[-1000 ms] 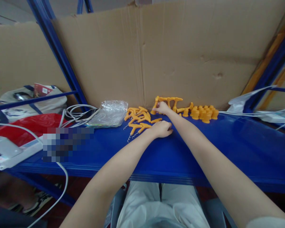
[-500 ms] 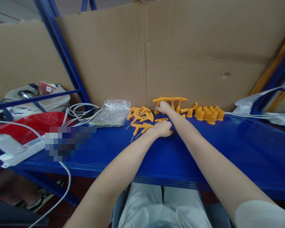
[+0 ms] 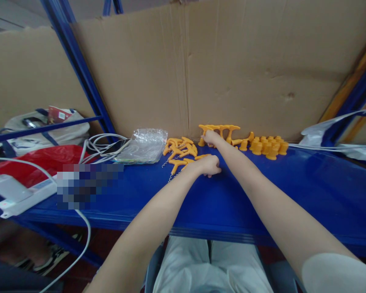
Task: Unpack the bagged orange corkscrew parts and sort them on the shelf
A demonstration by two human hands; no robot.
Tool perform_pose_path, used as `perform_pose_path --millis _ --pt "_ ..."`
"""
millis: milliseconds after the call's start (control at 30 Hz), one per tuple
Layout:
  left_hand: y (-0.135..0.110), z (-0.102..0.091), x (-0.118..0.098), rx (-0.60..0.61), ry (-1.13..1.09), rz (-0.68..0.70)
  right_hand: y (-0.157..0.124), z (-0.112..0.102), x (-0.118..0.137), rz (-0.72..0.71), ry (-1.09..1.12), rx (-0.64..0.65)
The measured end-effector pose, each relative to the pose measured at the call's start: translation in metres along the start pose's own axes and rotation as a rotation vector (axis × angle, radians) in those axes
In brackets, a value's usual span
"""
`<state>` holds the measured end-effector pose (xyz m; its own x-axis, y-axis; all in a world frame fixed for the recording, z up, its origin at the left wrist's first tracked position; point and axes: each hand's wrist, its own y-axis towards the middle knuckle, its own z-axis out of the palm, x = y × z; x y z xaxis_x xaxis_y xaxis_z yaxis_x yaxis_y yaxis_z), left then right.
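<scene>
My left hand [image 3: 211, 165] is closed low over the blue shelf, its fingers curled round a yellow-handled corkscrew [image 3: 202, 157] whose handle pokes out behind the knuckles; the rest is hidden. Farther back, my right hand [image 3: 211, 138] pinches the leftmost corkscrew of an upright row, near its handle [image 3: 203, 127]. Other upright corkscrews [image 3: 231, 128] stand close to its right, with yellow sleeves at their lower ends. Left of my hands lies a pile of loose corkscrews [image 3: 183, 147] with bare metal spirals.
Several yellow cup-shaped sleeves [image 3: 271, 151] stand grouped at right. Clear plastic bags [image 3: 149, 144], white cables [image 3: 105, 140], a red bag [image 3: 45, 162] and a power strip [image 3: 27, 199] lie left. A cardboard sheet [image 3: 247, 61] backs the blue shelf [image 3: 308, 195].
The leftmost standing corkscrew has shifted slightly right with my right hand, lining up closer to the row. The handle by my left hand has tilted and moved a little left.
</scene>
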<state>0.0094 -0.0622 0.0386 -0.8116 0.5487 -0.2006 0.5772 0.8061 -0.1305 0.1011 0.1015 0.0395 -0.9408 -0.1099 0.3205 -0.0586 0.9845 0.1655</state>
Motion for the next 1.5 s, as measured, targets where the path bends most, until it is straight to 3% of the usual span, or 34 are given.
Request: perform_pose_path --millis 133,233,367,600,733,833,933,1067,1167,1367,1500 --pt "0.002 -0.004 0.005 -0.174 0.098 0.065 -0.007 -0.007 -0.002 -0.028 -0.001 0.037" --pt "-0.001 -0.009 0.01 -0.28 0.217 -0.032 -0.014 -0.016 -0.002 -0.04 -0.02 0.064" --pt "-0.007 -0.012 0.014 -0.25 0.286 -0.205 -0.024 -0.029 -0.001 -0.082 -0.071 0.041" --pt "-0.01 -0.011 0.018 -0.161 0.288 -0.215 -0.047 -0.063 -0.008 -0.084 -0.174 0.049" --pt "-0.004 -0.005 0.025 -0.184 0.358 -0.154 -0.065 -0.095 -0.034 -0.024 -0.224 0.101" --pt "0.002 0.001 0.031 -0.156 0.356 -0.126 -0.077 -0.118 -0.062 0.111 -0.289 0.163" --pt "0.008 0.004 0.035 -0.159 0.332 -0.117 -0.089 -0.131 -0.091 0.182 -0.37 0.199" --pt "0.01 0.005 0.034 -0.179 0.316 -0.126 -0.108 -0.124 -0.122 0.223 -0.554 0.12" --pt "0.01 0.004 0.032 -0.175 0.282 -0.122 -0.122 -0.106 -0.134 0.202 -0.522 0.14" --pt "0.012 0.005 0.03 -0.19 0.211 -0.14 -0.139 -0.073 -0.136 0.218 -0.439 -0.091" --pt "0.012 0.006 0.031 -0.209 0.212 -0.138 -0.146 -0.062 -0.136 0.156 -0.409 -0.211"
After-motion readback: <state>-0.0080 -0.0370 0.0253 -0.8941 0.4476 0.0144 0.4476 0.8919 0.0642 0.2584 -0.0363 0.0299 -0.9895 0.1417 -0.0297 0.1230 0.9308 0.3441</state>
